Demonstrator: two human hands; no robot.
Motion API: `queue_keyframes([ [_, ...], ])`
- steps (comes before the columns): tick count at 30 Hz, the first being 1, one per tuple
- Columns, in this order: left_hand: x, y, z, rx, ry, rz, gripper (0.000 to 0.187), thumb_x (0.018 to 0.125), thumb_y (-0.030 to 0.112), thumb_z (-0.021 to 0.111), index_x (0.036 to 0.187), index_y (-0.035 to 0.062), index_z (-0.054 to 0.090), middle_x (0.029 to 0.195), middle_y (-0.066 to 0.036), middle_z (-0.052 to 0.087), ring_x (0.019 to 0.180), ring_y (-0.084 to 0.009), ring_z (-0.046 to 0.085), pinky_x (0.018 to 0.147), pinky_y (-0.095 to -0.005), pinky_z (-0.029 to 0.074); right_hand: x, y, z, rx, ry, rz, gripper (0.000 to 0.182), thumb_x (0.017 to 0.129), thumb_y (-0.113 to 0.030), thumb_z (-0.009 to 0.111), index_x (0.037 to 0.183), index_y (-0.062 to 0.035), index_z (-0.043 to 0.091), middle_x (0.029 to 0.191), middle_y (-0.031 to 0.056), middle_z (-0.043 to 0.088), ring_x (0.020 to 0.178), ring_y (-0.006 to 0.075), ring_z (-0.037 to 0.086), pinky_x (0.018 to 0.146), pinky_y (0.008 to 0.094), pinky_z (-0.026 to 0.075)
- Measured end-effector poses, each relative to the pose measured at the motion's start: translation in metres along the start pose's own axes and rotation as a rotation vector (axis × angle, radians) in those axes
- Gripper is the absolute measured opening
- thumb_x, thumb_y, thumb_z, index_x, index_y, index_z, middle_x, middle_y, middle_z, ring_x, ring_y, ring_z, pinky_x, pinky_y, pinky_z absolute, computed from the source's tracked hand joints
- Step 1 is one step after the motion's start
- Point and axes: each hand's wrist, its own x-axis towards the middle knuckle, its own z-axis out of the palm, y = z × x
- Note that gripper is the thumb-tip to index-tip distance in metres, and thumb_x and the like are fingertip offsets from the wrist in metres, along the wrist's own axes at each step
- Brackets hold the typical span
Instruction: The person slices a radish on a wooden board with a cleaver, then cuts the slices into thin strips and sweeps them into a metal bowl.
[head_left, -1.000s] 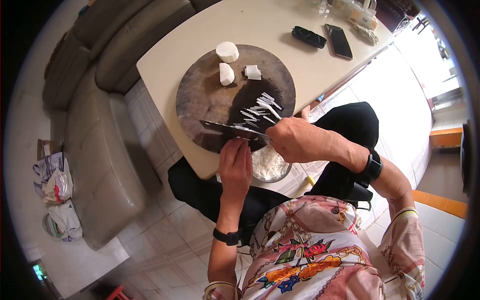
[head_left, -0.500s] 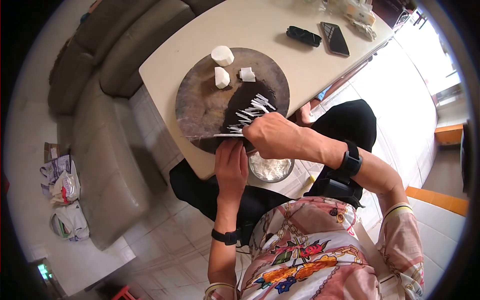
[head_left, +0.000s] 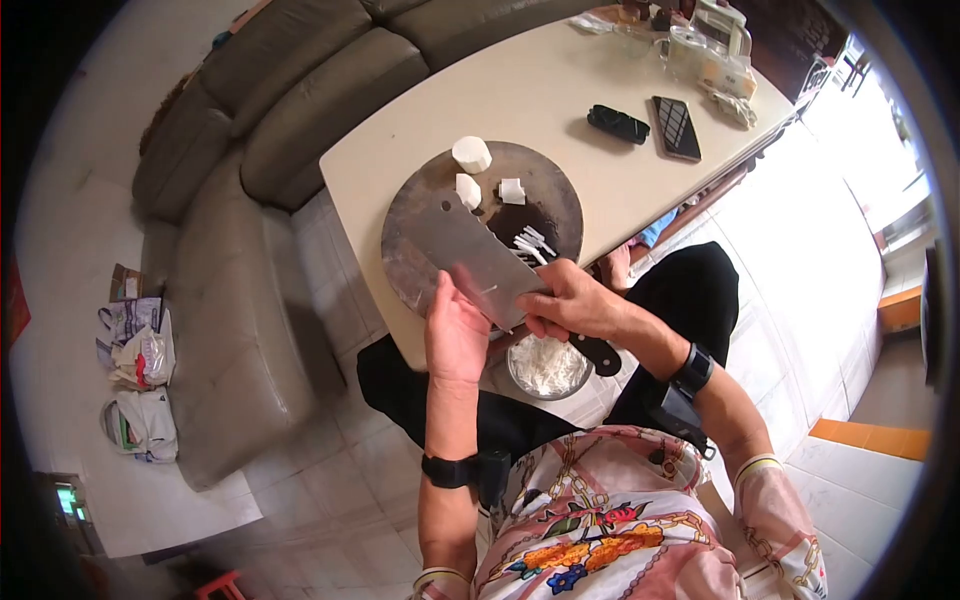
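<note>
My right hand [head_left: 570,303] is closed around the black-handled cleaver [head_left: 425,235] near the base of its blade. The blade's broad side faces up over the round chopping board [head_left: 405,275], and a thin white shred clings to it. At the blade's near edge is my left hand [head_left: 455,335], palm up and thumb stretched out; the blade hides some of its fingers. White strips [head_left: 535,243] lie on the board's dark wet patch, partly covered by the blade. Two chunks of peeled white vegetable [head_left: 471,155] and a small stack of white slices [head_left: 512,191] sit further back.
Below the table edge stands a metal bowl [head_left: 548,367] of white shreds, between my knees. A phone [head_left: 676,128], a black case [head_left: 618,124] and a clear jug [head_left: 686,50] are on the table [head_left: 480,95]. A grey sofa [head_left: 215,300] runs along the left.
The cleaver has come up from the board and turned broadside. My left hand has turned palm up beside it. Fewer strips show on the board, and the view has shifted.
</note>
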Motion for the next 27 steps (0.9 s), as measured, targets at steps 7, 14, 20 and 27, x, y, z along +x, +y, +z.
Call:
queue_keyframes([
  [7, 0.004, -0.023, -0.019, -0.072, -0.031, -0.139, 0.031, 0.1, 0.027, 0.049, 0.121, 0.0037, 0.054, 0.115, -0.007, 0.061, 0.106, -0.0167, 0.057, 0.095, -0.0327, 0.046, 0.001, 0.001, 0.004, -0.009, 0.167, -0.091, 0.029, 0.089, -0.017, 0.054, 0.068, 0.0037, 0.056, 0.055, 0.0042, 0.056, 0.044, 0.0101, 0.051, 0.042, 0.027, 0.039],
  [14, -0.016, -0.031, 0.004, -0.121, 0.066, -0.21, 0.027, 0.1, 0.019, 0.049, 0.12, 0.0019, 0.056, 0.112, -0.01, 0.062, 0.102, -0.0186, 0.06, 0.097, -0.0372, 0.049, -0.002, 0.012, 0.0, 0.028, 0.526, -0.162, 0.025, 0.091, -0.015, 0.054, 0.074, 0.0029, 0.053, 0.056, 0.004, 0.057, 0.045, 0.0089, 0.05, 0.042, 0.0262, 0.039],
  [20, -0.03, -0.024, -0.008, -0.095, 0.117, -0.183, 0.03, 0.099, 0.018, 0.051, 0.123, -0.0002, 0.054, 0.114, -0.012, 0.061, 0.105, -0.0216, 0.06, 0.096, -0.0378, 0.05, -0.037, -0.003, -0.038, -0.066, 0.439, -0.05, 0.024, 0.092, -0.016, 0.053, 0.076, 0.0017, 0.057, 0.056, 0.0021, 0.056, 0.045, 0.0073, 0.049, 0.043, 0.0233, 0.037],
  [27, -0.031, -0.016, 0.002, 0.3, 0.258, 0.04, 0.037, 0.098, 0.017, 0.054, 0.128, -0.0046, 0.052, 0.115, -0.014, 0.061, 0.105, -0.0202, 0.06, 0.095, -0.0337, 0.049, -0.072, 0.021, -0.062, -0.032, 0.357, 0.163, 0.03, 0.083, -0.016, 0.053, 0.06, 0.0019, 0.06, 0.048, 0.0029, 0.053, 0.042, 0.0092, 0.048, 0.043, 0.0254, 0.037],
])
